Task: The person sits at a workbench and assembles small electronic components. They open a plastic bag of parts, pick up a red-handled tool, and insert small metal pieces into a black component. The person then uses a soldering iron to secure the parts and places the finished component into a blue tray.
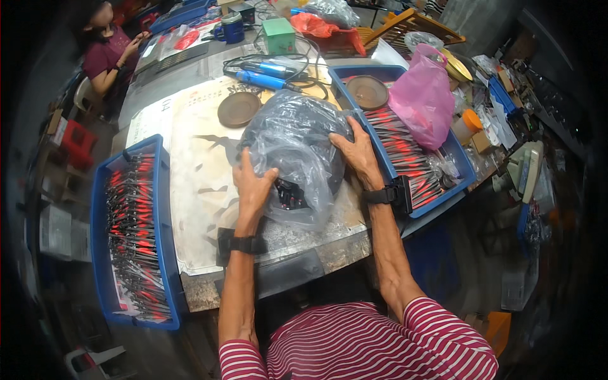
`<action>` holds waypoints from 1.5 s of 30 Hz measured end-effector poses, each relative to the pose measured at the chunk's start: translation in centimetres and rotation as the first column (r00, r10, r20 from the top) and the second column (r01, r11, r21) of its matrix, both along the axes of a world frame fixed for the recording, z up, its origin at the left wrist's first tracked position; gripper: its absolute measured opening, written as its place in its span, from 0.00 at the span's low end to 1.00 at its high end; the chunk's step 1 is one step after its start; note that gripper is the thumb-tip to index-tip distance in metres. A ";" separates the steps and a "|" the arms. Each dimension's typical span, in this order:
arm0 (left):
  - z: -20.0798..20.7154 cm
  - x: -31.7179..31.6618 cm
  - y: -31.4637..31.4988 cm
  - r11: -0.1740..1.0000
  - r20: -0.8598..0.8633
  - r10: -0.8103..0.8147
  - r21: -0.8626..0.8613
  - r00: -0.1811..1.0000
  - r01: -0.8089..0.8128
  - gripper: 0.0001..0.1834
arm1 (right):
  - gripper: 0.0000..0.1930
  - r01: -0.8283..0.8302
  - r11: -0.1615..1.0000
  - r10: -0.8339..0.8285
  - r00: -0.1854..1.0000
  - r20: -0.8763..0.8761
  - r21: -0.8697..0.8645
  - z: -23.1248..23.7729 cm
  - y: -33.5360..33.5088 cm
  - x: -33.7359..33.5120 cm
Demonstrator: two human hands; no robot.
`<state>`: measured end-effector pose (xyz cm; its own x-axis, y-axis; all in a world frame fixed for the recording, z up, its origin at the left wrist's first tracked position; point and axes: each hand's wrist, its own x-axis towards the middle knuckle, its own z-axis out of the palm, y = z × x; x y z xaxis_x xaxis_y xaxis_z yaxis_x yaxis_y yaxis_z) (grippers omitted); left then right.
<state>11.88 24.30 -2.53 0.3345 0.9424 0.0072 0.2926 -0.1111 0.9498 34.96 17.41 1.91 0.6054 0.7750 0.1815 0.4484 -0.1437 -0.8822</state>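
Cupping a clear plastic bag (297,133) on the desk (345,253), I have a grip at either side of it. My left grip (253,187) is spread, thumb and fingers apart against the bag's left edge. My right grip (358,149) touches its right side; I can't tell whether it pinches the plastic. Inside I make out a dark mass, with small black pieces showing near the bottom.

The bag sits partly on a large paper sheet (196,209). To its left, a blue tray (167,240) is filled with thin dark-and-red pieces, laid crosswise in a long heap. To its right, another blue tray (443,199) holds similar pieces, plus a brown dish (367,93) in its far left corner and a pink bag (423,101) over its far right part.

Beyond my bag I see a second dish (239,109), blue tools (263,78), a green box (278,37) and a blue mug (232,29).
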 end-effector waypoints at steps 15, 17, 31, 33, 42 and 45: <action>2.2 2.6 -2.2 0.996 0.172 -0.089 -0.011 0.981 0.092 0.48 | 0.27 -0.030 0.975 -0.002 0.990 0.141 0.219 -1.1 8.1 2.7; 2.0 2.1 -2.3 0.996 0.189 -0.087 -0.016 0.978 0.091 0.45 | 0.28 -0.041 0.990 0.002 0.961 0.276 0.137 -1.4 7.8 3.3; 2.2 -1.1 -4.3 0.998 0.233 0.055 0.024 0.971 -0.062 0.29 | 0.16 -0.344 0.894 0.176 0.859 0.480 0.287 6.2 -3.0 -6.4; 2.1 -1.3 -4.9 0.995 0.251 0.045 0.080 0.967 -0.067 0.29 | 0.13 -0.535 0.810 0.436 0.823 0.365 0.240 6.9 -5.2 -8.3; 1.6 -2.2 -6.4 0.989 0.222 0.055 0.121 0.974 -0.083 0.26 | 0.17 -0.610 0.744 0.646 0.551 0.528 -0.273 0.6 -4.6 -9.5; 1.1 -2.1 -6.7 0.994 0.104 0.106 0.021 0.989 -0.108 0.27 | 0.18 -0.413 0.803 0.592 0.462 0.661 -0.430 -0.9 -3.1 -7.8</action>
<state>9.78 17.59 -1.41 0.2279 0.9717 0.0622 0.2053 -0.1104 0.9725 27.12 14.35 1.05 -0.1827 0.9669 0.1779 0.9590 0.2151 -0.1845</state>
